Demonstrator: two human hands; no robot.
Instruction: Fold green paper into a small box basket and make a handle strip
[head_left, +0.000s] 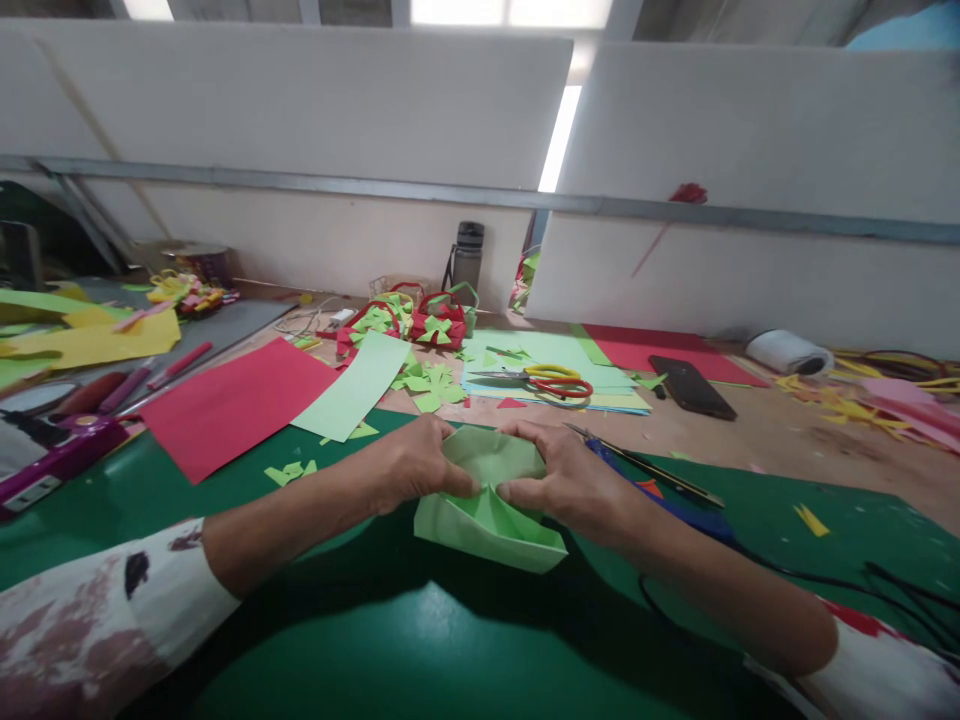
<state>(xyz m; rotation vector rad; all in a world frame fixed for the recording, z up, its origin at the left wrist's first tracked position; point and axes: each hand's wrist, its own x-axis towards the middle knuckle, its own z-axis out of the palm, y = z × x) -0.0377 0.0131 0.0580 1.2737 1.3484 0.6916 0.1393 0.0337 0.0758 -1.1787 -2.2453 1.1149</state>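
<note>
Between my hands is a folded light-green paper box (491,540), its hollow side turned toward me and creases fanning out inside. My left hand (420,462) grips its left side, thumb pressed inside and fingers behind the wall. On the other side, my right hand (562,470) pinches the paper the same way, its thumb tip close to the left one. The fingers behind the paper are mostly hidden. Below lies a dark green cutting mat (360,630).
Red paper (240,405) and a pale green strip (356,385) lie to the left. Scissors (551,380) rest on stacked sheets beyond my hands. A phone (690,387), a cutter knife (660,470) and a blue-handled tool with a cable (690,515) are at right. Small paper bags (437,325) stand behind.
</note>
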